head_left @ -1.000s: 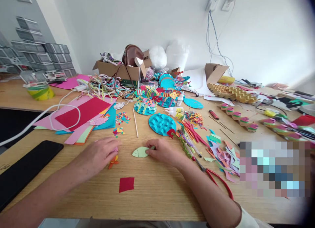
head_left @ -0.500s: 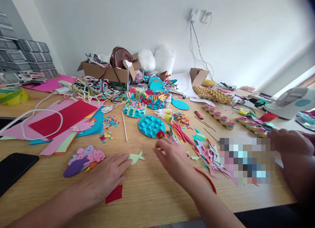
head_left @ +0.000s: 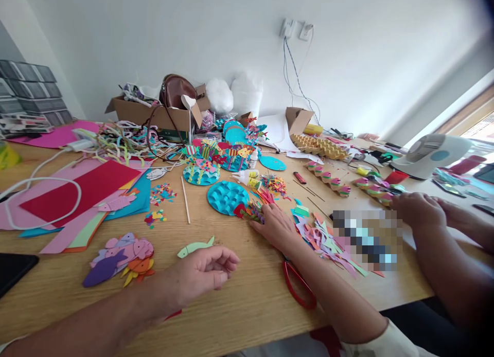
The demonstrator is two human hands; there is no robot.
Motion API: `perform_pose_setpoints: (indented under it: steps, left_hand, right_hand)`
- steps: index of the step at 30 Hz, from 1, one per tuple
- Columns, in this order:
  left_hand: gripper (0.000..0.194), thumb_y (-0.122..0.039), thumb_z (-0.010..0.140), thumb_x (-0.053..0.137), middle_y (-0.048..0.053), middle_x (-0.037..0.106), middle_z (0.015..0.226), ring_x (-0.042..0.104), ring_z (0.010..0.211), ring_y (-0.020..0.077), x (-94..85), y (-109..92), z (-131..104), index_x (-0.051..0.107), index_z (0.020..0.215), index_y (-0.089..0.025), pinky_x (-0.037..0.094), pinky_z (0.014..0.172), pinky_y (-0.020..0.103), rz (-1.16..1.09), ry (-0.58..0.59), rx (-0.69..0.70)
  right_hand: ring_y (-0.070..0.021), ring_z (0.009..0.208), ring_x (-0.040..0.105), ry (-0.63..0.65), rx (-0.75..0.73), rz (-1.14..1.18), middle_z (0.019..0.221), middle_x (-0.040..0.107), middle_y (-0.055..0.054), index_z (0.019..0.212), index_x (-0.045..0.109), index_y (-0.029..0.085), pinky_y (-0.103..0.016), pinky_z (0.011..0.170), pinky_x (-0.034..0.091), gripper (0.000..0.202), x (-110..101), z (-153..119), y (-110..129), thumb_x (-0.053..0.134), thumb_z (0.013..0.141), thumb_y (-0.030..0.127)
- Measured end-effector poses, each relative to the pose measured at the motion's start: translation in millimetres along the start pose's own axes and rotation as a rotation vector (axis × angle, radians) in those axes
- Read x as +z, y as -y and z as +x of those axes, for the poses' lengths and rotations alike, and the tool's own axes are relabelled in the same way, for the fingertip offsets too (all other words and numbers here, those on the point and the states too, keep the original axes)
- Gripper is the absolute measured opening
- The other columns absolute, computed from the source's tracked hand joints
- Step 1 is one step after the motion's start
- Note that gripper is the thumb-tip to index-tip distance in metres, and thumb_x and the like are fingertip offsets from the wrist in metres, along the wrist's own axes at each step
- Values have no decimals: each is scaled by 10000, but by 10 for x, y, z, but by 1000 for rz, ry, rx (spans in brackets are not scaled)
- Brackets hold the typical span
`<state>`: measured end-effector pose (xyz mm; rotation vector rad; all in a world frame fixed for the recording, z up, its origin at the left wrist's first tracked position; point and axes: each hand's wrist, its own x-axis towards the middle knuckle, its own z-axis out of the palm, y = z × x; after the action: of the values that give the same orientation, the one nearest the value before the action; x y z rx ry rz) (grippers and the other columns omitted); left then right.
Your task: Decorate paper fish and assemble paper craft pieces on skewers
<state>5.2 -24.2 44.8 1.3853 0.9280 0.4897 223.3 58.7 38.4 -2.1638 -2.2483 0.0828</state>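
Wooden tabletop (head_left: 239, 305), centre frame: pale green paper fish (head_left: 195, 247), flat, tail toward upper right. My left hand (head_left: 200, 274) hovers just below it, fingers loosely curled, holding nothing. My right hand (head_left: 276, 226) lies spread, fingertips on coloured paper strips (head_left: 257, 211). Red-handled scissors (head_left: 295, 285) lie under my right forearm. Teal wavy disc (head_left: 227, 196) above; foam fish pile (head_left: 119, 254) lower left. Another person's hands (head_left: 419, 210) at right.

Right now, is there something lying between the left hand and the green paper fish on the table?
Nothing visible does. The left hand hovers with loosely curled fingers just in front of the green paper fish, and only bare wood of the table shows between them. The fish pile lies off to the side.
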Motion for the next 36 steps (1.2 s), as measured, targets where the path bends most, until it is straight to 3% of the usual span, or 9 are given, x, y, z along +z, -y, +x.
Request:
perform_pose_setpoints:
  steps: [7,14,17,21,24,28,32,36]
  left_hand:
    - [227,-239,674,505,13,573,867,544,811,136,-22,9,47,559,887,-182,445,677,233,4,34,-22]
    - [186,-194,686,467,10,593,838,562,785,141,-115,20,-1,553,851,-185,459,688,244,132,23,17]
    - [171,-155,714,433,13,620,814,578,784,142,-144,26,-21,563,822,-183,465,702,245,306,-21,85]
    - [211,-128,778,395,16,648,804,603,783,143,-176,67,-38,592,814,-193,472,734,248,639,-125,244]
    - [287,-96,822,348,31,666,888,623,838,143,-205,165,-43,601,910,-199,486,758,243,785,-180,409]
    - [337,-52,834,320,53,662,953,622,886,158,-235,307,-32,597,956,-200,501,794,263,975,-246,589]
    - [327,-40,830,330,43,657,918,615,865,158,-241,347,-18,597,924,-203,512,805,280,1047,-280,650]
    - [318,-37,821,350,45,660,914,618,851,159,-266,317,-16,598,939,-197,524,777,276,1057,-291,678]
  right_hand:
    - [-268,949,568,5,-7,15,1019,606,-137,973,617,158,-320,698,398,251,65,43,-1,468,777,205]
    - [-219,804,578,-89,18,122,866,644,-90,828,601,177,-278,596,333,162,-116,-33,-13,451,790,223]
    - [-196,698,551,-127,38,176,735,629,-56,798,580,190,-269,531,267,142,-316,23,-4,453,798,253]
    - [-183,687,539,-176,9,198,768,631,-54,825,581,190,-265,524,250,156,-490,299,61,445,808,264]
    - [-200,773,560,-131,-2,150,874,646,-78,890,593,181,-260,554,288,194,-442,564,151,436,818,270]
    - [-216,847,582,-87,-17,130,943,655,-101,954,591,169,-260,588,326,208,-229,812,273,457,805,225]
    - [-223,892,586,-36,-42,121,993,653,-110,1015,577,161,-257,631,364,261,-80,892,312,541,790,288]
    - [-226,928,577,-17,-75,119,1035,642,-105,1030,577,162,-255,669,382,342,-85,867,248,616,750,354]
